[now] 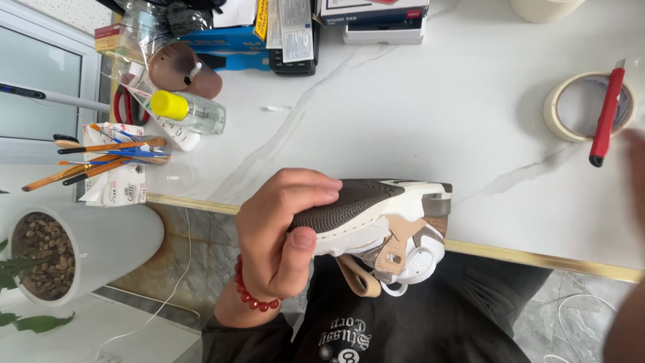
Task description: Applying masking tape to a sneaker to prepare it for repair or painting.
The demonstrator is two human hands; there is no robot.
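Wrapped around the toe end of a white, tan and brown sneaker [376, 225], the left hand [279, 238] has its fingers curled over the dark brown textured sole and its thumb pressed against the white midsole edge, so the grip is closed firmly on the shoe. A red bead bracelet [252, 292] circles that wrist, just above the black sleeve. The sneaker is held sole-up over the person's lap, just at the gold-trimmed near edge of the white marble-patterned table [416, 121]. Its long axis runs left to right: the toe sits inside the hand and the heel, with its tan pull tab, points right, away from the grip.

The right hand [635, 195] shows only as a blur at the right border, near the table's edge and well apart from the shoe; whether it is open or closed cannot be told. The left hand is plainly the nearer one to the sneaker.

At the near left, below the table, stands a white round planter filled with pebbles [74, 252]. Farther on, at the left of the table, a bundle of orange-handled paintbrushes [101, 158] lies on white packets, with a clear bottle with a yellow cap [188, 111] just beyond. At the right, a red utility knife [607, 114] lies across a roll of cream masking tape [564, 111]. Boxes and packages [302, 27] line the far edge.
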